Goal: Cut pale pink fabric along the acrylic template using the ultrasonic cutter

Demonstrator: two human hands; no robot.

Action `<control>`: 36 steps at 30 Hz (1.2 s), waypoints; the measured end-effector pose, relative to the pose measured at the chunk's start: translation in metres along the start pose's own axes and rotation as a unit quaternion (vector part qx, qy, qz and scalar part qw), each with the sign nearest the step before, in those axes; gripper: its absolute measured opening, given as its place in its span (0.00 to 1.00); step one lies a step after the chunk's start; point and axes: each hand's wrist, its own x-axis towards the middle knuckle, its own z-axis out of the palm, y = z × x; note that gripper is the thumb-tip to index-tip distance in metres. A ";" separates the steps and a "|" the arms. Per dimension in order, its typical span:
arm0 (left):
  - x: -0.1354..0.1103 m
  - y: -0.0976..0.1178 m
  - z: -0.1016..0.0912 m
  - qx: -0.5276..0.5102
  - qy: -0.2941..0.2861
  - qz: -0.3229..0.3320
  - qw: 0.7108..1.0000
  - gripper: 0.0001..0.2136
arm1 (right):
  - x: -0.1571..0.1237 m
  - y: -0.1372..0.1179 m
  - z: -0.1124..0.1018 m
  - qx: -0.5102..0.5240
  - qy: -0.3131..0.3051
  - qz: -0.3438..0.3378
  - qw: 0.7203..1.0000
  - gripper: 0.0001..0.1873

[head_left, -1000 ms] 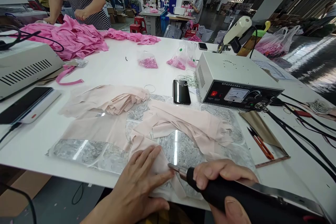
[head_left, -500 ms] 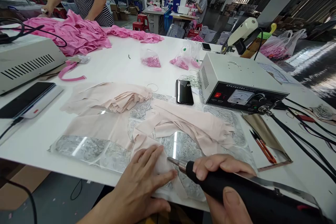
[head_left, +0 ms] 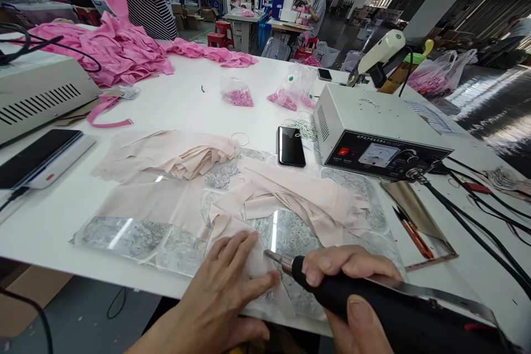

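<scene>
My left hand (head_left: 232, 287) lies flat with spread fingers on a pale pink fabric piece (head_left: 232, 225), pressing it to the clear mat. My right hand (head_left: 357, 287) grips a black hand-held ultrasonic tool (head_left: 398, 310). Its narrow metal tip (head_left: 274, 257) points left, at the edge of the fabric by my left fingers; whether it touches the cloth I cannot tell. Beyond the hands, more pale pink pieces (head_left: 302, 191) lie on the right of the mat (head_left: 124, 238), and a fanned stack (head_left: 166, 152) lies on the left.
A control box (head_left: 385, 116) with a dial stands right, its cable running to the right edge. Orange snips (head_left: 417, 238) lie in a shallow tray. A phone (head_left: 291, 146), bags of pink bits (head_left: 237, 94) and a pink fabric heap (head_left: 103, 50) are farther back. A person in stripes stands there.
The person in stripes has lifted a bright pink cloth from the heap with both hands. The view has shifted slightly. My hands and the tool keep nearly the same place on the fabric.
</scene>
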 end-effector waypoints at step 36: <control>-0.008 -0.006 0.011 -0.010 0.018 0.003 1.000 0.33 | 0.008 0.026 0.009 0.018 0.014 -0.022 0.999 0.05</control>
